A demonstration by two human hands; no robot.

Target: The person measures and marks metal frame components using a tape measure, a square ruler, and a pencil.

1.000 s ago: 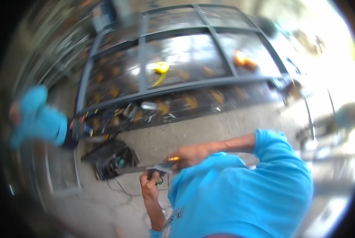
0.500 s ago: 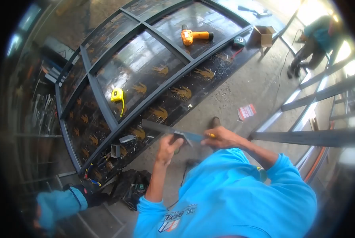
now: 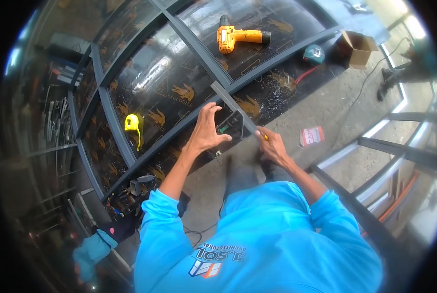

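My left hand (image 3: 206,129) is open beside the frame's near rail, its thumb and fingers spread around air to the left of a combination square. The combination square (image 3: 234,108) has a long grey blade and a dark head with a green vial. The blade's far end reaches over the near rail of the dark grey metal frame (image 3: 179,124). My right hand (image 3: 273,145) is closed at the blade's near end, with a yellow pencil (image 3: 265,137) between its fingers.
An orange cordless drill (image 3: 238,36) and a yellow tape measure (image 3: 132,123) lie within the frame on the dark board. A teal tool (image 3: 314,54) and a cardboard box (image 3: 357,49) are at the right. Co-workers (image 3: 406,75) stand far right and lower left. More metal frames (image 3: 384,146) stand right.
The combination square has moved right and up to the frame's rail and turned. My left hand has let go of it and spread its fingers. My view has shifted closer to the table.
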